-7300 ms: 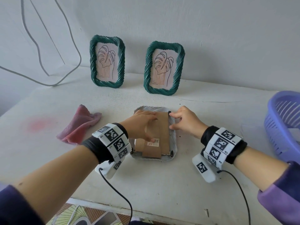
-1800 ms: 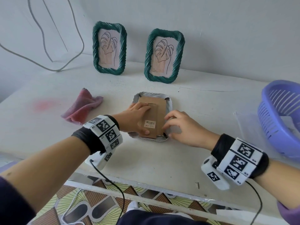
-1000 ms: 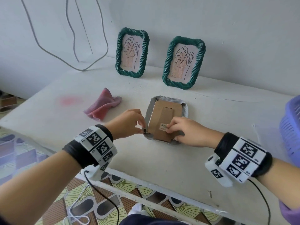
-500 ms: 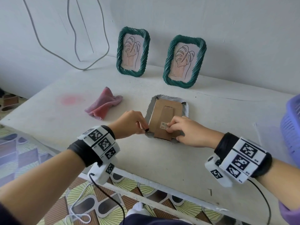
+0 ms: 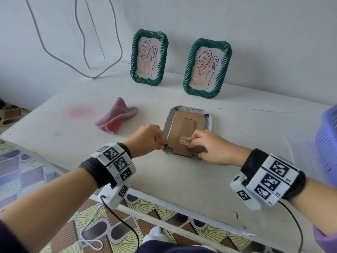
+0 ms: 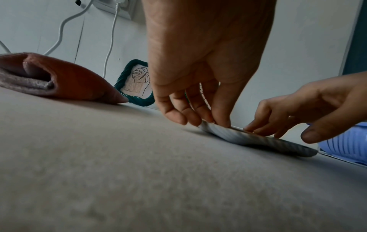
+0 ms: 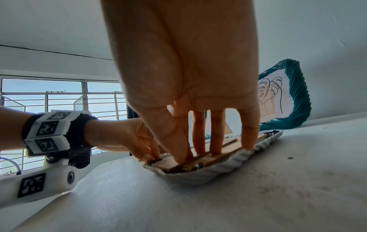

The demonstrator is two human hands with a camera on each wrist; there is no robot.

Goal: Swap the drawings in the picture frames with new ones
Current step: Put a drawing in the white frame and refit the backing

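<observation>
A white ribbed picture frame lies face down on the table, its brown cardboard backing up. My left hand pinches a small black tab at the frame's near left corner; the right wrist view shows the same left hand pinch. My right hand presses straight fingertips on the backing near its barcode label. Two green twisted frames with leaf drawings stand against the back wall.
A crumpled pink cloth lies left of the white frame. A purple plastic basket stands at the table's right edge. Grey cables hang on the wall at the back left. The table's front edge is close below my wrists.
My left hand left the top of the backing and now pinches the near left tab. My right hand moved from the near right corner onto the backing. Little moved in the last half second.
</observation>
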